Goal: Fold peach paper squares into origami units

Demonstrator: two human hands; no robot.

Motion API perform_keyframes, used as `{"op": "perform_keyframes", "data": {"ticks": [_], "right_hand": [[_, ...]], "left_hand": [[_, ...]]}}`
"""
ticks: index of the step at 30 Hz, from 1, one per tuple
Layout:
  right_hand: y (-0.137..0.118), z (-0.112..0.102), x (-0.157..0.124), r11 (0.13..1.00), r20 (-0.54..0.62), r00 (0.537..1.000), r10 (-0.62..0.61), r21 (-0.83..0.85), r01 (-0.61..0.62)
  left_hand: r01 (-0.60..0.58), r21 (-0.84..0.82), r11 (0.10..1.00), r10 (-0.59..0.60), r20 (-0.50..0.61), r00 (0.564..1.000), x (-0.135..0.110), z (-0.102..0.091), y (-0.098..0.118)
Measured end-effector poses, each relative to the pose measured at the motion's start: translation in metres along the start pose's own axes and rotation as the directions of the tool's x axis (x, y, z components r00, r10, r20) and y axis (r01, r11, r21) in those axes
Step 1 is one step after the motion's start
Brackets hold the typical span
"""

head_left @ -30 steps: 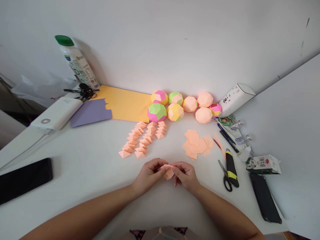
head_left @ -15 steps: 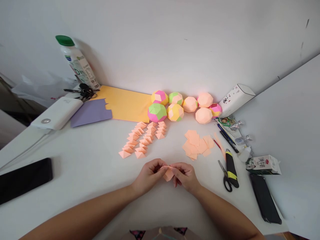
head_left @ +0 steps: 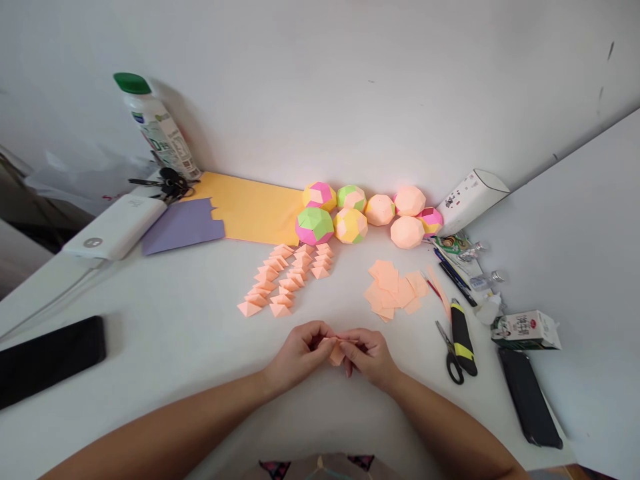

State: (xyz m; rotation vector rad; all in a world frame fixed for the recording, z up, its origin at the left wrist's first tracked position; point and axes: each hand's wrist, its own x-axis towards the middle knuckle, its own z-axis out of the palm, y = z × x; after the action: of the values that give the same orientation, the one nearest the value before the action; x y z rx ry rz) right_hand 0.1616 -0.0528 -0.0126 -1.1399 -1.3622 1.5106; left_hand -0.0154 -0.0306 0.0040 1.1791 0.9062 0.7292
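Observation:
Between my two hands is a small peach paper piece [head_left: 337,355], partly hidden by the fingers. My left hand [head_left: 306,350] pinches its left side between thumb and fingers. On the other side, my right hand [head_left: 371,357] grips the paper with its thumb pressed on top. Beyond my hands lie rows of folded peach paper pieces [head_left: 267,270], standing one behind another. A loose pile of flat peach paper pieces [head_left: 390,287] rests ahead of my right hand.
Several paper balls [head_left: 351,225] sit along the wall, beside a yellow sheet [head_left: 260,207]. Scissors [head_left: 451,357] and a black-and-yellow cutter [head_left: 463,339] lie right of my hands. A milk carton [head_left: 525,330] and a phone [head_left: 530,398] are farther right; another phone [head_left: 53,360] lies left.
Both hands have shifted slightly toward my body and come a little closer together. The paper between them is tilted differently, with less of its face showing.

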Motion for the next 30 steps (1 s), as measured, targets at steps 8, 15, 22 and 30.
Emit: {"op": "perform_keyframes", "data": {"ticks": [8, 15, 22, 30], "right_hand": [[0.005, -0.001, 0.0, 0.999, -0.025, 1.0, 0.015, 0.032, -0.014], [0.008, -0.003, 0.0, 0.993, -0.073, 0.992, 0.104, 0.06, -0.1], [0.005, -0.002, -0.001, 0.997, -0.028, 0.997, 0.072, 0.022, -0.071], [-0.002, -0.001, 0.001, 0.991, -0.024, 0.992, 0.121, 0.06, -0.119]], "left_hand": [[0.009, 0.024, 1.0, -0.007, -0.064, 0.998, 0.0, -0.002, -0.003], [-0.012, -0.109, 0.994, -0.009, -0.193, 0.981, 0.0, -0.004, -0.007], [-0.01, 0.012, 1.0, 0.01, 0.006, 1.0, -0.001, -0.001, -0.004], [-0.017, 0.08, 0.997, 0.019, -0.021, 1.0, -0.001, -0.001, -0.002]]}}
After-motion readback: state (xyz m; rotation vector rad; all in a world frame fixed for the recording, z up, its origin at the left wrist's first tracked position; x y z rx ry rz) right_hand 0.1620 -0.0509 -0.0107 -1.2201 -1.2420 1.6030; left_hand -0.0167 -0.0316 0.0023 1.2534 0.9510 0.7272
